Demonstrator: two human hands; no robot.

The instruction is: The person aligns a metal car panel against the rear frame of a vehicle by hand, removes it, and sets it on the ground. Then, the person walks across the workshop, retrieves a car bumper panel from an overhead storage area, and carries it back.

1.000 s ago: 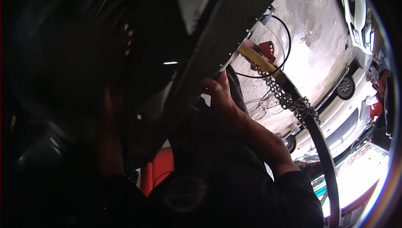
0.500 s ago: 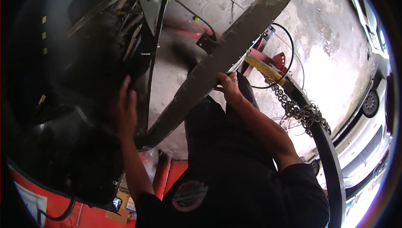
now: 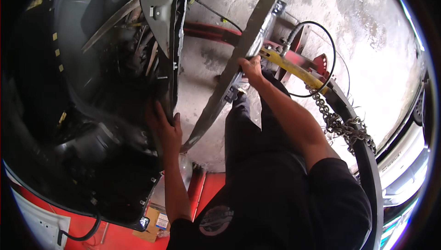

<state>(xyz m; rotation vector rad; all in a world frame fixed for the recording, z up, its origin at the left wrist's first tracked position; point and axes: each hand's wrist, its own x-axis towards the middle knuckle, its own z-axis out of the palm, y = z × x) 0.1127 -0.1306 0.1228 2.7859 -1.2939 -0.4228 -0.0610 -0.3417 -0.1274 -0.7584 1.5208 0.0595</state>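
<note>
You've strong glare @ 2-3 o'clock on mottled grey concrete floor; dark curved metal shell v. dim @ 8; rim distorted.

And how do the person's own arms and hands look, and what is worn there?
The left hand and right hand wear no gloves. The forearms are bare, with no watch visible. Black short sleeves belong to a black T-shirt with a round emblem.

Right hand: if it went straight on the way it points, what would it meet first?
The long grey metal panel, which the right hand already touches; depth beyond it is unclear.
</note>
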